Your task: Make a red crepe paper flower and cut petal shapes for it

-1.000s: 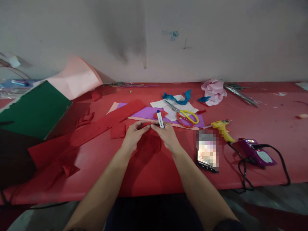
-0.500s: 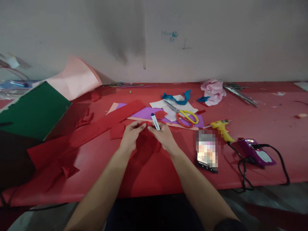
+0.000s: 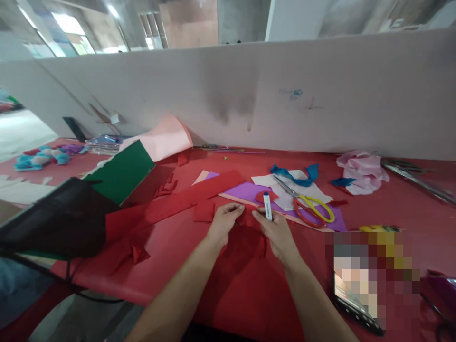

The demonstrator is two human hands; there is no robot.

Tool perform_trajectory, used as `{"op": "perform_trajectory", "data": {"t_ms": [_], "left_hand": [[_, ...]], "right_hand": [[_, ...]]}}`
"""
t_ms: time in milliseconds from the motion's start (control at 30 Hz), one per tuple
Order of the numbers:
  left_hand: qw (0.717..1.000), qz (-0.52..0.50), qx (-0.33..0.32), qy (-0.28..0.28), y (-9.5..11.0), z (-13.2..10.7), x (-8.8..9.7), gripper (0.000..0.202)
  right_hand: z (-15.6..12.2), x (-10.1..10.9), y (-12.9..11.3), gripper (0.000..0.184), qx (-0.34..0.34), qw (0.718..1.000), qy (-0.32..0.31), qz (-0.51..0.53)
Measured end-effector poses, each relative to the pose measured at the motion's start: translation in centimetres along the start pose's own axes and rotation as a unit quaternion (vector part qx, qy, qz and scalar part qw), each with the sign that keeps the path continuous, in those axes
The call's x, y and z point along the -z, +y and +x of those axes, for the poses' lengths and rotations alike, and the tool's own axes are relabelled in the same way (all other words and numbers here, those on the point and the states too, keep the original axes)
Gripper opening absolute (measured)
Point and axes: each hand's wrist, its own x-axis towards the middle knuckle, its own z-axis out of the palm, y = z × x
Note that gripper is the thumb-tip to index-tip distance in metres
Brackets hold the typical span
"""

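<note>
Between both hands is a piece of thin red sheet [image 3: 248, 217], paper or cloth, I cannot tell which. My left hand [image 3: 223, 224] pinches its left edge between thumb and fingers. My right hand [image 3: 280, 233] pinches the right edge and also holds a white marker [image 3: 267, 207] with a dark blue end pointing up. A small red folded piece [image 3: 204, 211] lies beside my left hand. To the left, a long red strip [image 3: 160, 205] runs across the table. Beyond my right hand, scissors [image 3: 313, 209] with one yellow and one red handle rest on white paper and a purple sheet [image 3: 242, 190].
A phone [image 3: 356, 304], partly blurred out, lies on the red table at right near a yellow glue gun [image 3: 379, 229]. Pink crumpled paper [image 3: 361, 171] and blue scraps [image 3: 311, 175] sit farther back. A green board [image 3: 130, 173] and dark bag-like thing [image 3: 57, 223] stand at left.
The view has swung up and left, so the table things appear farther right and lower, and the room beyond the partition shows. Both hands still hold the red piece, the marker still in my right.
</note>
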Motion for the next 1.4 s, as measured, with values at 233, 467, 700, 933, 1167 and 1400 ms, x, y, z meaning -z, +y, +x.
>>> {"op": "perform_trajectory", "data": {"t_ms": [233,467,700,933,1167,1400], "left_hand": [[1.000,0.000,-0.012,0.009,0.3,-0.1,0.1,0.032],[1.000,-0.010,-0.007,0.004,0.3,0.1,0.3,0.030],[0.999,0.016,-0.038,0.019,0.0,0.3,0.4,0.023],[0.982,0.039,-0.149,0.110,1.1,1.0,1.9,0.012],[0.946,0.162,-0.202,0.196,3.3,-1.7,5.6,0.031],[0.947,0.272,-0.137,0.102,0.0,-2.0,4.2,0.033]], "right_hand": [[0.2,0.1,-0.3,0.036,0.016,1.000,0.024,0.003],[0.1,0.0,-0.5,0.042,-0.017,0.999,-0.004,0.032],[0.1,0.0,-0.4,0.035,-0.023,0.999,0.010,0.027],[0.3,0.7,-0.8,0.033,0.017,0.996,0.051,0.071],[0.1,0.6,-1.7,0.024,0.068,0.974,0.150,0.158],[0.2,0.4,-1.5,0.024,0.057,0.968,0.136,0.203]]}}
